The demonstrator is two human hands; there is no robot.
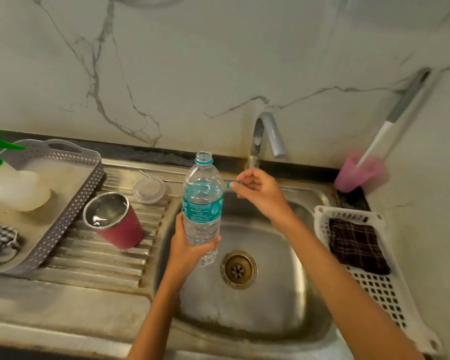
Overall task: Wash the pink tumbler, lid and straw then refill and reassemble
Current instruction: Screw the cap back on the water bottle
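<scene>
Above the left hand (190,249) wrapped round the bottle (202,201), neck open. Right hand (257,190) pinches the cap (228,184) — for the refill, probably tilt slowly over the tumbler (120,229) left of grip.

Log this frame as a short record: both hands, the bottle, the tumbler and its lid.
left hand: grips the water bottle low on its body, above the sink
right hand: pinches the teal cap, beside the bottle's neck
bottle state: upright, uncapped, holds water
pink tumbler: stands open on the draining board
lid: lies on the draining board just behind the tumbler
</scene>
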